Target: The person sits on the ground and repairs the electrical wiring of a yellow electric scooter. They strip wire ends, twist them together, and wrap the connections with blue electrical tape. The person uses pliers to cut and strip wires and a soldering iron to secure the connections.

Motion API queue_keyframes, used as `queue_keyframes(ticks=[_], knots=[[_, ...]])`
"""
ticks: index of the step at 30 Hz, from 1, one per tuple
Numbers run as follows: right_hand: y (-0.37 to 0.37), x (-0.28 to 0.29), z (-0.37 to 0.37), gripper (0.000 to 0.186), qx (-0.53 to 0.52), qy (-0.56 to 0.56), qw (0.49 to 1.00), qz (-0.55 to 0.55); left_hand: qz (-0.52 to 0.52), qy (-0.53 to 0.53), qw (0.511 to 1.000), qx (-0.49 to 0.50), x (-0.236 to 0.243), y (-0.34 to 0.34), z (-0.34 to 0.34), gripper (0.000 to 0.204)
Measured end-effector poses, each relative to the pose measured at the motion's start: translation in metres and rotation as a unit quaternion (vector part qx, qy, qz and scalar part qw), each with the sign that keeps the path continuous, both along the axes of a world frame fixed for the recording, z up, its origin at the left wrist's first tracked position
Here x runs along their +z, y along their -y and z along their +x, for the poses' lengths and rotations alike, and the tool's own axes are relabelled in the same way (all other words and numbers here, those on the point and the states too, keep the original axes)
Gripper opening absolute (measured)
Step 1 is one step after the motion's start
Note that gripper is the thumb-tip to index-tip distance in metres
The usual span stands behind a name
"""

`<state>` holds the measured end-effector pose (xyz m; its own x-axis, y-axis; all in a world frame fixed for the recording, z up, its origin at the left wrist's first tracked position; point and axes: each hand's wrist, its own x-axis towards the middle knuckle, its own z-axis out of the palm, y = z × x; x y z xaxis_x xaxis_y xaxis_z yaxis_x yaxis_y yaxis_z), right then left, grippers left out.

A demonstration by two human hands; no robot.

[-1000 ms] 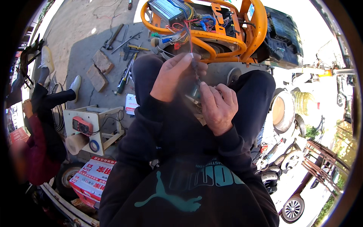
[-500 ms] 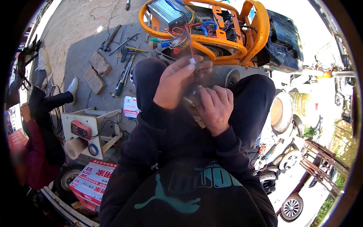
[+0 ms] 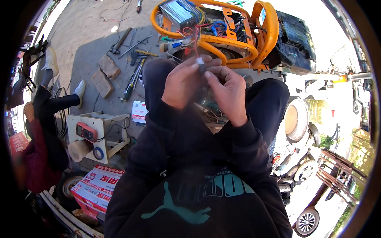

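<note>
L hand [image 3: 178,85] half-curled, thumb + fingers on white connector [image 3: 200,60]; R hand [image 3: 230,89] nearly closed, thumb tip just below connector, to lower R; can't tell what it grips (blur). Connector's upper ctr of view, L hand nearer, long axis approx. vertical. Thin wires [image 3: 196,47] go up from it twd orange chassis [image 3: 272,29] w/ silver box [image 3: 178,15], top ctr.
</note>
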<state>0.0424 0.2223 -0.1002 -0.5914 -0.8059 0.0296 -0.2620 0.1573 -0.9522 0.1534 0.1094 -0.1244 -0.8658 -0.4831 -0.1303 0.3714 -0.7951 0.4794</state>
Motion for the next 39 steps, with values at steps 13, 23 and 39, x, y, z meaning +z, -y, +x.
queue_keyframes(ticks=[13,23,39], knots=[[0.012,-0.014,0.009,0.018,-0.091,-0.198,0.975,0.038,-0.164,0.107,0.980,0.027,-0.006,-0.007,0.003,0.050],[0.006,0.002,0.001,0.016,-0.089,-0.215,0.972,0.015,-0.231,0.168,0.952,0.114,-0.016,-0.012,-0.004,0.043],[0.023,-0.008,-0.012,0.013,-0.016,-0.315,0.947,0.068,-0.256,0.224,0.933,0.118,-0.017,-0.011,-0.003,0.041]])
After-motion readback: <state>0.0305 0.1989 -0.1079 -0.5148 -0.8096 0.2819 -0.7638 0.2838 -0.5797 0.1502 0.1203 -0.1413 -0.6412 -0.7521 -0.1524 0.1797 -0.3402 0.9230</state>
